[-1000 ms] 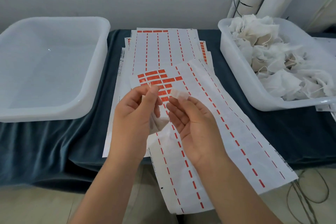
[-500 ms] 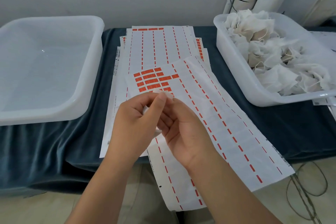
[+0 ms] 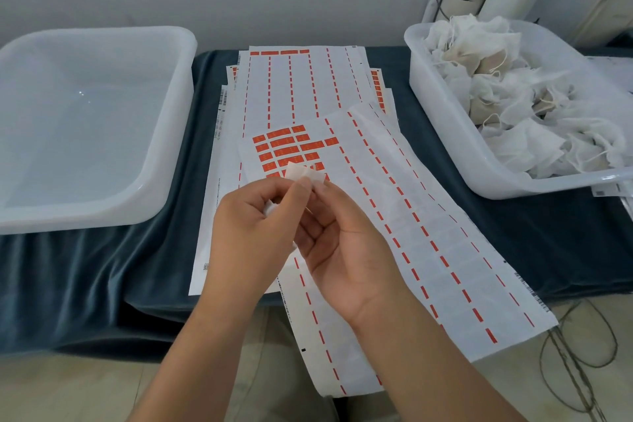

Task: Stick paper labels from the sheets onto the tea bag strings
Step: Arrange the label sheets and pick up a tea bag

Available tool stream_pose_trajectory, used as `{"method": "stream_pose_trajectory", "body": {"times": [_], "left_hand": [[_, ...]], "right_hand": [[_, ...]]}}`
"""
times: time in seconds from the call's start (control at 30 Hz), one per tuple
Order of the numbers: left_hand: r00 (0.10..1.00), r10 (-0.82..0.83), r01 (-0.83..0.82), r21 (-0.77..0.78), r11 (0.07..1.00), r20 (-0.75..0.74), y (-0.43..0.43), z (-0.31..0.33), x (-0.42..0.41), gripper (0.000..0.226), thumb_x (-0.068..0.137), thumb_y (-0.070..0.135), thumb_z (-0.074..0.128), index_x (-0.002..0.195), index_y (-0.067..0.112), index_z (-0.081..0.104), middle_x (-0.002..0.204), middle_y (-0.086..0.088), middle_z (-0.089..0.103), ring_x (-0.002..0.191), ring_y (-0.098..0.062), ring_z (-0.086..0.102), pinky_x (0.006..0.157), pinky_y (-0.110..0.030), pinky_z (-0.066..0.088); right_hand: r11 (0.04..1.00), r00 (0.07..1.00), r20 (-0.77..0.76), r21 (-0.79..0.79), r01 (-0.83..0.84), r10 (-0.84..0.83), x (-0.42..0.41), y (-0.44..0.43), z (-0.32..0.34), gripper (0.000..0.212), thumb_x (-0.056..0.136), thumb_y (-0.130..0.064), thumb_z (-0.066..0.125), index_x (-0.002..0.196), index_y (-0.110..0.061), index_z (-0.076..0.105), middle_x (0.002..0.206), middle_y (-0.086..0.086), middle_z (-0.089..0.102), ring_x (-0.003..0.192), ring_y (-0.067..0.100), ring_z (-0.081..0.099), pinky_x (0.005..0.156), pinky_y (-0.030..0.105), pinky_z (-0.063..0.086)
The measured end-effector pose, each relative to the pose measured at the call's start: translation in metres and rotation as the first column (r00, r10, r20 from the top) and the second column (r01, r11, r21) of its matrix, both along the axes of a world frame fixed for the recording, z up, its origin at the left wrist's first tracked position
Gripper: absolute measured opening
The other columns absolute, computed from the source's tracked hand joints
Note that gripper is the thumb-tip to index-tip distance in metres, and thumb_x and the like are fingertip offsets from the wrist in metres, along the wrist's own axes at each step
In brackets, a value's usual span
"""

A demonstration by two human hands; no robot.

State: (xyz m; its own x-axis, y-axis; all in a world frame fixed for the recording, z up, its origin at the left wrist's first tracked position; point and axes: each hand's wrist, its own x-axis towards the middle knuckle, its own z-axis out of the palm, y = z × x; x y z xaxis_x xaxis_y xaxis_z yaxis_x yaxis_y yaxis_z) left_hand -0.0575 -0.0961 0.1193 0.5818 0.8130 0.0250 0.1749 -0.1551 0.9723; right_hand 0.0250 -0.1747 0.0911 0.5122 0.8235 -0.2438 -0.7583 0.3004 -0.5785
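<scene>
– Two hands in view?
– Both. The left hand (image 3: 253, 233) and the right hand (image 3: 346, 250) meet above the top sheet (image 3: 411, 233), each pinching the one small white label (image 3: 305, 175) between thumb and forefinger. A bit of white tea bag (image 3: 270, 208) shows inside the left hand's curled fingers; the right hand's other fingers lie relaxed, palm up.
– How many tubs?
– Two, both white, on the dark blue cloth (image 3: 102, 267). The left tub (image 3: 164, 134) sits well apart from the right tub (image 3: 442, 134), which holds a heap of tea bags (image 3: 513, 106) too tangled to count.
– And sheets?
– One loose sheet lies askew on a stack (image 3: 301, 86); several edges show beneath, but I cannot tell the number. One cluster of red labels (image 3: 284, 147) remains on the loose sheet, just beyond the fingertips.
</scene>
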Motion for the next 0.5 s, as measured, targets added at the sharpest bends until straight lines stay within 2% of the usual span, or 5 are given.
{"method": "stream_pose_trajectory", "body": {"times": [0.1,0.27,0.4,0.5], "left_hand": [[1.000,0.011,-0.012,-0.016,1.000,-0.016,0.000,-0.001,-0.001,0.025,0.099,0.031,0.069,0.077,0.033,0.081,0.074,0.007,0.076,0.065,-0.003,0.067,0.060,-0.042,0.065],[1.000,0.017,-0.018,-0.071,0.997,-0.009,0.002,-0.004,-0.001,0.029,0.100,0.033,0.071,0.073,0.028,0.080,0.066,0.007,0.071,0.054,-0.001,0.060,0.047,-0.024,0.053],[1.000,-0.014,0.013,-0.240,0.971,-0.001,0.007,-0.008,0.000,0.028,0.097,0.038,0.074,0.071,0.028,0.081,0.051,0.015,0.054,0.045,-0.003,0.050,0.045,-0.026,0.051],[0.997,-0.072,0.082,-0.422,0.903,0.041,0.014,-0.012,-0.001,0.042,0.093,0.042,0.076,0.054,0.028,0.069,0.049,0.010,0.038,0.047,-0.009,0.034,0.051,-0.027,0.034]], "right_hand": [[1.000,1.000,-0.018,0.003,0.004,-0.004,0.000,0.000,-0.001,0.028,0.098,-0.024,0.072,0.122,-0.009,0.074,0.115,0.015,0.076,0.104,0.027,0.076,0.081,0.028,0.060],[1.000,1.000,0.007,-0.022,0.020,-0.020,0.000,0.002,-0.002,0.039,0.097,-0.027,0.073,0.131,-0.007,0.068,0.122,0.017,0.074,0.110,0.027,0.074,0.084,0.028,0.059],[0.998,1.000,0.019,-0.061,0.024,-0.023,0.000,0.003,-0.004,0.030,0.100,-0.023,0.067,0.125,-0.008,0.072,0.119,0.015,0.075,0.110,0.025,0.073,0.089,0.030,0.059],[0.996,0.999,0.035,-0.079,0.034,-0.031,0.000,0.003,-0.005,0.020,0.096,-0.024,0.068,0.111,-0.014,0.077,0.104,0.009,0.076,0.098,0.019,0.073,0.084,0.028,0.059]]}}
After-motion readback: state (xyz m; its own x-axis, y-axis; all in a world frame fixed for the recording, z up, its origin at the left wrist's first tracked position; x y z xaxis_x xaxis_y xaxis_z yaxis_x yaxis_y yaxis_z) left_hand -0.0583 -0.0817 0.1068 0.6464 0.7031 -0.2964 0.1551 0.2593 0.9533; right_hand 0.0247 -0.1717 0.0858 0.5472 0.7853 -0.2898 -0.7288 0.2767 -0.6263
